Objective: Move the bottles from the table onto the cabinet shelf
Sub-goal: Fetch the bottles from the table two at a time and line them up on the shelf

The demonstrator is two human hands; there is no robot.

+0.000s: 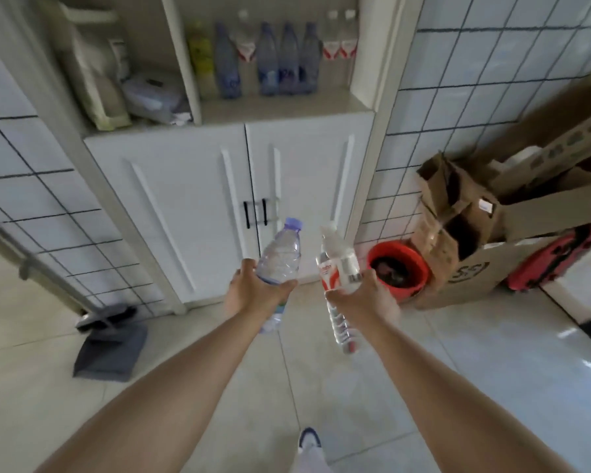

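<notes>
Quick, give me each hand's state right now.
Left hand: holding the purple-capped bottle.
Right hand: holding the red-labelled bottle.

Head cam, single wide-angle view: looked fwd and down from standing height, faced the cabinet [232, 186] close ahead, floor [458, 363] below.
</notes>
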